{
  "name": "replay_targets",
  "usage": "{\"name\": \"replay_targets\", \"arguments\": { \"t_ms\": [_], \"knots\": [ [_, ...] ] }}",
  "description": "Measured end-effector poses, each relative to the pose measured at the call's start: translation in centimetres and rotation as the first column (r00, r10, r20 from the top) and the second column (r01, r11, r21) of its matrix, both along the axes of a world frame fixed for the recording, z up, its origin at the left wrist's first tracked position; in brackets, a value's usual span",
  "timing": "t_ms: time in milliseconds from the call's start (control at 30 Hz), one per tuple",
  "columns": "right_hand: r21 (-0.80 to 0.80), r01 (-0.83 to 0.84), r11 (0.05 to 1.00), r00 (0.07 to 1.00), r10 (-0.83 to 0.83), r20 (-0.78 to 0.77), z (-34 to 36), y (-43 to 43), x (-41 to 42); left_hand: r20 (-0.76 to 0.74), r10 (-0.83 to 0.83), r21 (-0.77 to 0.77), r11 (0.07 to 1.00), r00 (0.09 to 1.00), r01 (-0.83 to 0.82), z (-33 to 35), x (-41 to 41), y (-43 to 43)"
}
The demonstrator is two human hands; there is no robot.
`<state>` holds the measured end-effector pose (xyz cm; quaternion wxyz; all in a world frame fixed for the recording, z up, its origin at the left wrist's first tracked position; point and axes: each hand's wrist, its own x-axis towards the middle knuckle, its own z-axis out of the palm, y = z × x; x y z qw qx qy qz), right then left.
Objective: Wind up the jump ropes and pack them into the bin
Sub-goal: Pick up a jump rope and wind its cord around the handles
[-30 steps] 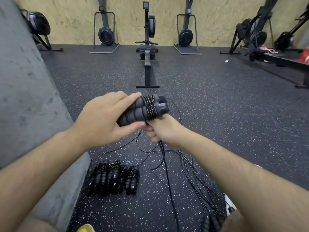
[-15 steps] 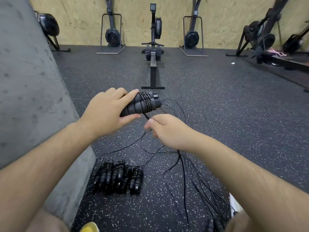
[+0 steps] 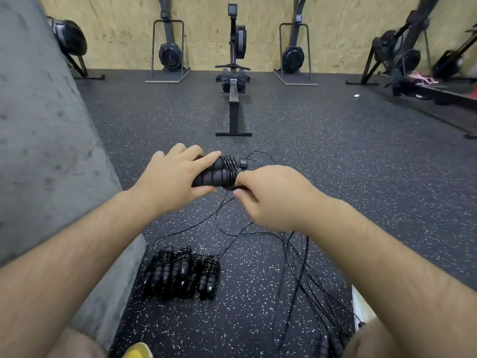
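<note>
Black foam jump rope handles (image 3: 215,174), a pair pressed side by side, are being held above the floor in front of the person; the left hand (image 3: 170,182) is gripping them at their left end, its fingers curling over the top and its thumb pressing underneath, so the right ends are sticking out past the fingertips; the cord (image 3: 229,166) is sitting in tight turns around those bare ends, just beyond the left fingertips; the right hand (image 3: 271,196) is hovering just beside the handles, low and to the right, its fingers clenched and pinching the cord under the turns; below the hands, loose cord is trailing onto the speckled rubber floor (image 3: 322,164), joining a tangle of loose ropes (image 3: 299,259); under the left forearm, a row of wound ropes (image 3: 180,276) is lying beside a grey concrete block (image 3: 51,151); farther off, a rowing machine (image 3: 234,99) is standing before a plywood wall (image 3: 116,27).
</note>
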<state>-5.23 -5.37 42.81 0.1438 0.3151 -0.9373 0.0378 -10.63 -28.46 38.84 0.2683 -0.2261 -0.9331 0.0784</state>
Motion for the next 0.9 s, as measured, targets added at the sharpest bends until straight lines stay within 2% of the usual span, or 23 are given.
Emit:
{"name": "replay_targets", "arguments": {
  "t_ms": [200,400,567,667,767,867,900],
  "knots": [
    [0.087,-0.022,0.996,0.992,0.033,-0.125,0.7,0.6,-1.7,0.068,-0.109,-0.103,0.988,0.992,0.115,-0.6,0.2,0.6],
    [-0.041,-0.082,0.996,0.988,0.076,-0.133,0.1,1.7,-4.0,0.199,-0.296,-0.03,0.951,0.934,0.308,-0.3,0.8,1.1],
    [-0.266,-0.094,0.959,0.991,0.115,0.063,-0.5,3.1,-5.6,0.272,-0.405,0.152,0.914,0.873,0.376,0.1,2.0,2.0],
    [-0.514,-0.031,0.857,0.965,0.16,0.209,-0.5,3.9,-6.1,0.255,-0.442,0.262,0.888,0.86,0.378,0.5,2.7,2.5],
    [-0.655,0.073,0.752,0.869,0.274,0.412,-0.9,4.2,-5.8,0.191,-0.488,0.333,0.848,0.852,0.411,1.0,3.7,3.0],
    [-0.733,0.169,0.659,0.78,0.366,0.508,-1.5,3.6,-5.3,0.143,-0.464,0.372,0.844,0.874,0.387,1.3,4.4,3.2],
    [-0.726,0.185,0.663,0.771,0.36,0.526,-1.5,3.1,-5.0,0.125,-0.427,0.357,0.862,0.896,0.361,1.4,4.4,3.1]
  ]
}}
